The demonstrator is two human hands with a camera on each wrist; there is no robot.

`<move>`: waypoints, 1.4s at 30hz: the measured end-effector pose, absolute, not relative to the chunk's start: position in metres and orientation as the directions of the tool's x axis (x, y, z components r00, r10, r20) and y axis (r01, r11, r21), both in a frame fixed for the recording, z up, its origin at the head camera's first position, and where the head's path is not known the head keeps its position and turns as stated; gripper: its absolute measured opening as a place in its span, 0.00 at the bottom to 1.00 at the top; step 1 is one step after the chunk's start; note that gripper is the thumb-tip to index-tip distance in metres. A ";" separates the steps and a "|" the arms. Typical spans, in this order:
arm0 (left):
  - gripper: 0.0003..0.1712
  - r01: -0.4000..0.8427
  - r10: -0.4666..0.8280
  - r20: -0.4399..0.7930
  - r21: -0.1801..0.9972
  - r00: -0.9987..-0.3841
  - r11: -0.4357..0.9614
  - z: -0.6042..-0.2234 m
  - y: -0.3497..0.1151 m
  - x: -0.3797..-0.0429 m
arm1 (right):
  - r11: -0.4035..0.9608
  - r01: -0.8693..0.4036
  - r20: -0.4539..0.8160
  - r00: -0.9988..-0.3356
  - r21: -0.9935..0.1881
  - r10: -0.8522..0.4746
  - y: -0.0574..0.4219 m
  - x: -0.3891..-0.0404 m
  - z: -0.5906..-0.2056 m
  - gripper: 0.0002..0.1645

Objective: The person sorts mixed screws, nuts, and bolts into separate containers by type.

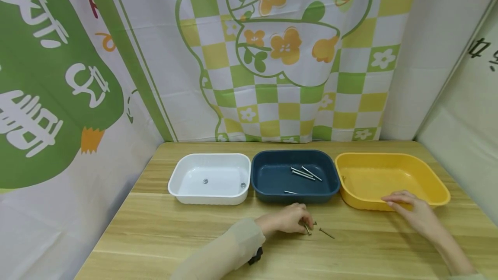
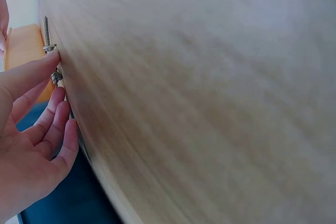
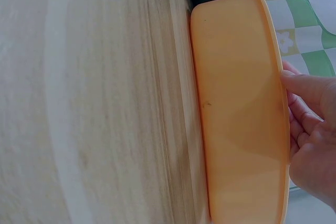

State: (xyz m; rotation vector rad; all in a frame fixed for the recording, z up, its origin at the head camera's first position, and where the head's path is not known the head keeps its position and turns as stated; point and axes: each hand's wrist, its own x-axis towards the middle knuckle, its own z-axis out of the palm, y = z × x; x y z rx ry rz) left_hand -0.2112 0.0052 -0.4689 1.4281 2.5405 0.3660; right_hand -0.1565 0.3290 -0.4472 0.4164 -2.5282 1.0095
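Over the table my left hand [image 1: 289, 219] has its curled thumb and fingers at a metal screw [image 1: 307, 229], which seems pinched at the fingertips; the exact contact is partly hidden. Just right of these fingers lie a second screw [image 1: 327, 233] and a small metal piece [image 1: 315, 223]. In the left wrist view, a threaded screw [image 2: 46, 32] shows by the thumb tip. My right hand [image 1: 416, 213] holds the near rim of the yellow tray [image 1: 424, 172], with the thumb outside and fingers over the inner side. The right wrist view shows the hand [image 3: 315, 119] at that rim.
A dark blue tray [image 1: 272, 154] in the middle contains several long screws [image 1: 303, 173]. To its left, a white tray [image 1: 183, 167] contains two nuts [image 1: 205, 181]. A tiny piece [image 1: 344, 178] sits in the yellow tray's left side. Printed cloth [image 1: 288, 111] hangs behind the table.
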 end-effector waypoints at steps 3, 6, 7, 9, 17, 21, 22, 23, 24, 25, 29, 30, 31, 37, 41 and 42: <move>0.06 0.801 0.855 -0.064 0.321 -0.514 0.505 -0.469 0.006 -0.211 | 0.693 -0.404 0.449 -0.884 -0.597 -0.129 0.329 -0.156 -0.447 0.06; 0.05 0.793 0.853 -0.073 0.334 -0.517 0.510 -0.469 0.006 -0.211 | 0.695 -0.398 0.442 -0.888 -0.598 -0.128 0.330 -0.157 -0.447 0.06; 0.05 0.793 0.853 -0.074 0.334 -0.517 0.509 -0.469 0.006 -0.211 | 0.696 -0.396 0.439 -0.889 -0.599 -0.128 0.330 -0.157 -0.447 0.06; 0.04 0.799 0.856 -0.067 0.327 -0.513 0.505 -0.468 0.006 -0.210 | 0.699 -0.393 0.437 -0.891 -0.597 -0.128 0.330 -0.157 -0.447 0.06; 0.02 0.794 0.854 -0.070 0.338 -0.515 0.506 -0.469 0.006 -0.210 | 0.695 -0.409 0.449 -0.883 -0.592 -0.137 0.330 -0.157 -0.448 0.06; 0.02 0.794 0.855 -0.064 0.339 -0.515 0.504 -0.469 0.006 -0.211 | 0.696 -0.410 0.452 -0.881 -0.589 -0.136 0.330 -0.157 -0.449 0.06; 0.02 0.796 0.856 -0.057 0.340 -0.514 0.501 -0.468 0.006 -0.211 | 0.697 -0.409 0.452 -0.882 -0.589 -0.136 0.330 -0.157 -0.449 0.06; 0.02 0.798 0.857 -0.047 0.341 -0.513 0.496 -0.468 0.006 -0.211 | 0.697 -0.408 0.451 -0.882 -0.589 -0.135 0.330 -0.157 -0.448 0.06; 0.02 0.801 0.859 -0.037 0.341 -0.511 0.491 -0.468 0.006 -0.211 | 0.697 -0.408 0.452 -0.882 -0.589 -0.134 0.330 -0.157 -0.448 0.06; 0.02 0.804 0.860 -0.026 0.342 -0.510 0.487 -0.468 0.005 -0.212 | 0.696 -0.408 0.452 -0.882 -0.590 -0.134 0.330 -0.157 -0.448 0.06; 0.02 0.796 0.857 -0.015 0.363 -0.515 0.484 -0.468 0.005 -0.212 | 0.695 -0.410 0.455 -0.881 -0.591 -0.133 0.331 -0.157 -0.448 0.06; 0.02 0.795 0.857 -0.013 0.366 -0.516 0.484 -0.468 0.005 -0.212 | 0.694 -0.411 0.456 -0.880 -0.591 -0.133 0.331 -0.157 -0.448 0.06; 0.02 0.793 0.856 -0.012 0.370 -0.517 0.484 -0.468 0.004 -0.212 | 0.695 -0.410 0.455 -0.880 -0.591 -0.132 0.331 -0.157 -0.449 0.06; 0.04 0.789 0.853 0.005 0.382 -0.522 0.481 -0.465 0.003 -0.211 | 0.703 -0.395 0.443 -0.887 -0.592 -0.126 0.332 -0.158 -0.449 0.06; 0.04 0.767 0.840 0.011 0.415 -0.542 0.489 -0.461 0.003 -0.210 | 0.703 -0.391 0.438 -0.890 -0.594 -0.126 0.332 -0.158 -0.448 0.06; 0.04 0.763 0.838 0.013 0.421 -0.545 0.490 -0.460 0.003 -0.210 | 0.703 -0.393 0.439 -0.889 -0.594 -0.126 0.332 -0.158 -0.448 0.06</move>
